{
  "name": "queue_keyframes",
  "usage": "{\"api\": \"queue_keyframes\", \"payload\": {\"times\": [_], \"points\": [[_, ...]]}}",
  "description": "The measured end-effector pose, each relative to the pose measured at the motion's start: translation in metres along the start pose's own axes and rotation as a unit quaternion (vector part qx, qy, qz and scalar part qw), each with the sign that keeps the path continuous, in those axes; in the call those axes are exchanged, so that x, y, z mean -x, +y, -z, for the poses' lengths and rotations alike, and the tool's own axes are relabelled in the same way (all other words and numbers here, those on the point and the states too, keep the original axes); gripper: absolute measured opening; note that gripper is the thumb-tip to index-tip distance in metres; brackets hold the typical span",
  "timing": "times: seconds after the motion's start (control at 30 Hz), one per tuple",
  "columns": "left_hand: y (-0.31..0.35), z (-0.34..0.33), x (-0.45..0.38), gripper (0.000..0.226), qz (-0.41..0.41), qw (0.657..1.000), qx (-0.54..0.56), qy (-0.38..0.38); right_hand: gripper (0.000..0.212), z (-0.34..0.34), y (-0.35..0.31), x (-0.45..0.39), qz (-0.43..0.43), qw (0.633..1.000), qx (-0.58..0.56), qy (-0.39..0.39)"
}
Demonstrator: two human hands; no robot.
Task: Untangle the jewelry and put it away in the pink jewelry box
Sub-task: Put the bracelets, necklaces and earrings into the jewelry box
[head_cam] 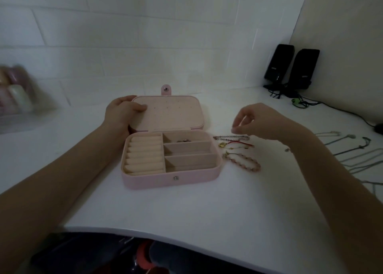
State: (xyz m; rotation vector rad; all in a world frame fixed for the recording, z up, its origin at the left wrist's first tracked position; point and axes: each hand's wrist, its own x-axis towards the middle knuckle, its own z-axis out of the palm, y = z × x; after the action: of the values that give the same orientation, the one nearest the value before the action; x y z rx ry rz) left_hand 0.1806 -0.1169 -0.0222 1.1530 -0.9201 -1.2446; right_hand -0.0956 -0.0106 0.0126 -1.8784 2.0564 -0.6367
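Two bare arms reach out over the white table (186, 207) from the near edge. Close behind that edge sits the pink jewelry box (170, 177), wide open. Its lid (167, 113) lies tipped back toward the wall. The left hand (121, 113) holds the left side of the lid, with the thumb curled over onto the inside. On the left, the box has a row of soft ring rolls (145, 155). On the right it has three little sections. Something small and dark (184, 140) lies in the back section, but it is too small to tell what it is.

The right hand (259, 122) hovers just to the right of the box. Its fingers are bent, and the thumb and first finger come together at the tips. I cannot tell if they pinch anything. Right below those fingertips, on the table, lies a thin beaded chain (232, 137). A red string bracelet (236, 144) with a gold charm lies just in front of it. A pink bead bracelet (243, 162) lies nearest to us, beside the box.

More thin chains (348, 147) lie farther right. Two black speakers (292, 66) stand in the corner.
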Motion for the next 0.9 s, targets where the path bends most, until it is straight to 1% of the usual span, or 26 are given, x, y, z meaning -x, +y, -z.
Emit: {"api": "queue_keyframes", "payload": {"times": [0.1,0.13,0.3,0.37,0.43,0.5,0.53,0.57,0.63,0.7,0.73,0.8,0.83,0.87,0.9], "points": [[0.0,0.0,0.001,0.045,0.003,1.0,0.004,-0.001,0.017,0.002,0.014,-0.004,-0.018,0.999,-0.013,0.041],[0.0,0.001,0.0,0.046,0.003,1.0,0.004,-0.001,0.016,0.001,0.015,-0.004,-0.016,0.999,-0.009,0.041],[0.001,0.002,0.002,0.045,0.005,1.0,-0.001,-0.005,0.014,-0.01,0.017,-0.005,-0.023,0.996,0.089,-0.008],[0.001,0.0,0.003,0.043,-0.004,1.0,-0.011,0.006,0.017,-0.011,0.015,-0.005,-0.026,0.994,0.107,-0.026],[0.0,-0.002,0.004,0.042,-0.017,0.999,-0.044,0.02,0.026,-0.012,0.012,-0.003,-0.023,0.994,0.108,-0.027],[-0.002,-0.003,0.005,0.042,-0.026,0.997,-0.071,0.029,0.029,-0.012,0.011,-0.002,-0.016,0.996,0.088,0.0],[-0.002,-0.003,0.005,0.041,-0.025,0.996,-0.079,0.032,0.025,-0.012,0.011,-0.003,-0.013,0.998,0.067,0.015],[-0.002,-0.003,0.005,0.041,-0.026,0.995,-0.087,0.036,0.02,-0.011,0.011,-0.004,-0.013,0.999,0.036,0.027],[-0.004,-0.001,0.003,0.041,-0.041,0.989,-0.135,0.046,0.02,-0.009,0.008,-0.005,-0.01,0.998,-0.038,0.045],[-0.007,0.001,0.004,0.041,-0.085,0.972,-0.212,0.052,0.019,-0.007,0.0,-0.002,0.008,0.992,-0.109,0.059],[-0.007,0.001,0.006,0.041,-0.127,0.958,-0.252,0.045,0.016,-0.006,-0.006,0.001,0.025,0.987,-0.143,0.065],[0.0,0.002,0.012,0.042,-0.252,0.912,-0.325,0.001,0.009,-0.004,-0.022,0.006,0.069,0.974,-0.207,0.064],[0.009,0.002,0.017,0.042,-0.304,0.892,-0.331,-0.052,0.007,-0.003,-0.03,0.009,0.093,0.964,-0.244,0.057],[0.019,0.001,0.026,0.041,-0.316,0.888,-0.307,-0.134,0.007,-0.004,-0.039,0.012,0.114,0.951,-0.284,0.046],[0.03,0.001,0.038,0.043,-0.283,0.892,-0.262,-0.234,0.008,-0.005,-0.047,0.015,0.13,0.937,-0.323,0.033]]}}
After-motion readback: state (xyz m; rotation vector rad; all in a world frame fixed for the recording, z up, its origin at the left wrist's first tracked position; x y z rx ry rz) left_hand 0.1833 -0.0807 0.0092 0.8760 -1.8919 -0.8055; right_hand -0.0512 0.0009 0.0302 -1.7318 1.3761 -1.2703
